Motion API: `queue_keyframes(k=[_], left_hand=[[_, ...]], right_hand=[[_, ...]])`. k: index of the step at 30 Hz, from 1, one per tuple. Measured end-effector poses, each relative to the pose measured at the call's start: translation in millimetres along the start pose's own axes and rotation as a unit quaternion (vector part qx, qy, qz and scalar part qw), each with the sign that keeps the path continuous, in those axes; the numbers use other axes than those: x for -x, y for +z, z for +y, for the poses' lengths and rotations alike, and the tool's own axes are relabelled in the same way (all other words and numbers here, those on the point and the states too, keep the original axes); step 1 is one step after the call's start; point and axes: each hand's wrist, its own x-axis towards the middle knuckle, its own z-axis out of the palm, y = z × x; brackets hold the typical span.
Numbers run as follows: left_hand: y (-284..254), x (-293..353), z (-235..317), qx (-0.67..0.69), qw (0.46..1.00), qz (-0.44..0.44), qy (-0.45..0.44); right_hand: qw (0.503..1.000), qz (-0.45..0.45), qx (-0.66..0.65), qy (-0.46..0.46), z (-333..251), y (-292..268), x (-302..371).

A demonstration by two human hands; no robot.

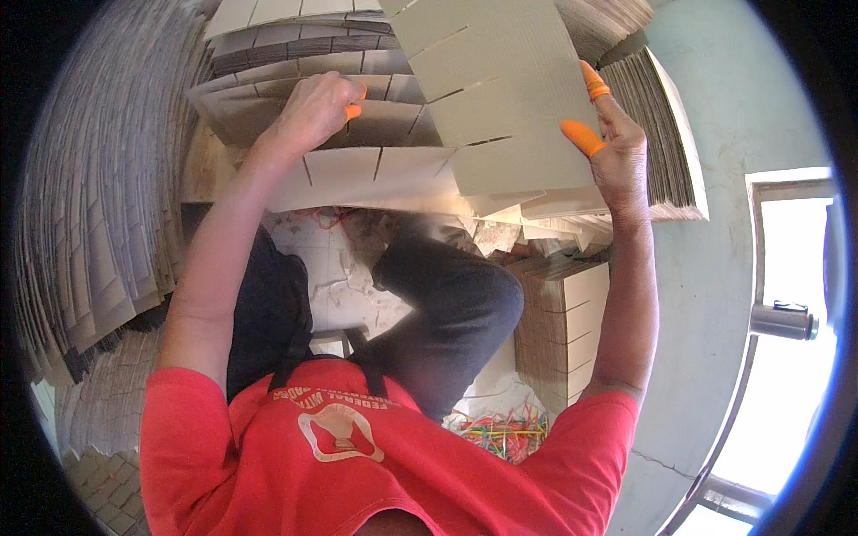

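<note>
My right hand (618,152) grips the right edge of a pale slotted cardboard sheet (500,98), its thumb lying on the face and the other fingers at or behind the edge. Slits run in from the sheet's left side. At the left, the fingers of my left hand (315,112) are curled in a pinch at the top edge of a slotted cardboard strip (393,123); the exact contact is partly hidden. Orange finger covers show on both hands. Several strips stand in rows around the left hand, and a nearer strip (357,177) faces me.
Tall cardboard stacks (116,179) fill the left side. Another stack (657,134) stands beyond my right hand, and a slotted stack (559,322) sits below my right forearm. Coloured straps (505,433) lie tangled near it. A pale wall (706,268) with a bright window closes the right.
</note>
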Motion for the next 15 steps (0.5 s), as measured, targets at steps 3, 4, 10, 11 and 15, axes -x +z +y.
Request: queue_keyframes(k=[3, 4, 10, 11, 15], left_hand=[[2, 6, 4, 0.020, 1.000, -0.003, -0.003], [2, 7, 6, 0.033, 0.999, -0.006, -0.004], [5, 8, 8, 0.046, 0.999, -0.008, -0.009], [5, 7, 8, 0.042, 0.999, -0.001, -0.010], [5, 7, 7, 0.056, 0.998, -0.006, 0.001]], right_hand=[[0.999, -0.013, -0.033, 0.026, -5, 0, -2], [0.997, -0.017, -0.057, 0.047, -3, -2, -3], [0.998, -0.054, -0.018, 0.016, -7, 2, -9], [0.997, -0.075, -0.016, 0.033, -10, 0, -11], [0.994, -0.102, -0.026, -0.016, -10, -1, -18]])
